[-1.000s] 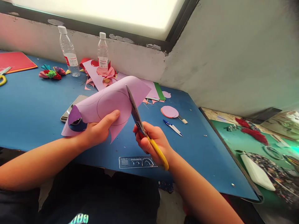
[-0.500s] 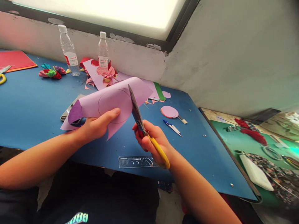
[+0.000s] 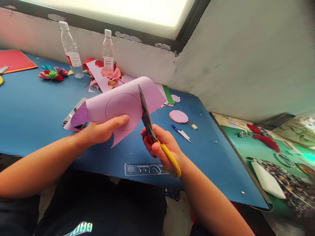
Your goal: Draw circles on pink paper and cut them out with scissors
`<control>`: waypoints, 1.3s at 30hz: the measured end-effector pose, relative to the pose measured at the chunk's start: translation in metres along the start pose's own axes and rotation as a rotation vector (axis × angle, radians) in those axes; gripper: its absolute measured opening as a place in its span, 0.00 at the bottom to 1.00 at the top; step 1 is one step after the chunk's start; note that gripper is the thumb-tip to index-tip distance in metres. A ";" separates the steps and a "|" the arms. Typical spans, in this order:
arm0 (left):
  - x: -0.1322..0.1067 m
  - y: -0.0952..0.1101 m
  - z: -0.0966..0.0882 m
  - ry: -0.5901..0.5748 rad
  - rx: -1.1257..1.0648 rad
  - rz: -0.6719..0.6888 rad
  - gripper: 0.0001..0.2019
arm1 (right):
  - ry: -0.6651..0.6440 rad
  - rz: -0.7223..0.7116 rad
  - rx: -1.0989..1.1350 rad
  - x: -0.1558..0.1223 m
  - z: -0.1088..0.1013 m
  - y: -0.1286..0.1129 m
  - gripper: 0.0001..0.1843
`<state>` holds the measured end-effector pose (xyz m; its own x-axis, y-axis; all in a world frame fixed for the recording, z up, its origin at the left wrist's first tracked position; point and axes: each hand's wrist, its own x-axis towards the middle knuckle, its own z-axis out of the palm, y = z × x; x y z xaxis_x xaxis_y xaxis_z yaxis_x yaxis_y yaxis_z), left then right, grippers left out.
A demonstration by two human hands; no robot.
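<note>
My left hand (image 3: 107, 129) grips a curled sheet of light purple paper (image 3: 152, 90), thumb on top and fingers hidden beneath. A large circle is drawn on the sheet, and its lower right part is cut along the outline, with a pointed flap hanging down. My right hand (image 3: 163, 144) is closed around the yellow handles of a pair of scissors (image 3: 147, 118). Their dark blades point up and away, lying at the right edge of the drawn circle. How far the blades are apart is hard to see.
A clear ruler (image 3: 145, 169) lies at the front edge. Right of the paper are cut circles (image 3: 178, 116) and pens (image 3: 181, 133). A phone (image 3: 75, 113) sits partly under the sheet. Behind stand two water bottles (image 3: 71, 52) among paper scraps (image 3: 98, 75); fabric pieces (image 3: 52, 73) lie left.
The paper and scissors have shifted slightly to the right in the view. The scissors still lie at the circle's right edge, and both hands keep their hold.
</note>
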<state>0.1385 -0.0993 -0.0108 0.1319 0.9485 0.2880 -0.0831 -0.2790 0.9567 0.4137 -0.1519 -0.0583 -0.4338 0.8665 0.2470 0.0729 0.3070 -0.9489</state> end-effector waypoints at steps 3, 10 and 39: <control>0.000 0.004 0.001 -0.011 0.002 0.003 0.13 | 0.009 -0.004 -0.010 0.001 0.002 -0.002 0.42; 0.000 0.004 -0.002 -0.054 0.010 -0.008 0.12 | 0.055 0.053 -0.021 -0.001 0.006 -0.019 0.45; 0.009 0.002 -0.006 0.015 -0.030 -0.018 0.18 | 0.073 0.074 -0.046 -0.003 0.003 -0.024 0.46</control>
<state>0.1339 -0.0901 -0.0069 0.1184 0.9557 0.2695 -0.1102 -0.2571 0.9601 0.4100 -0.1628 -0.0370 -0.3594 0.9132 0.1921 0.1436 0.2575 -0.9556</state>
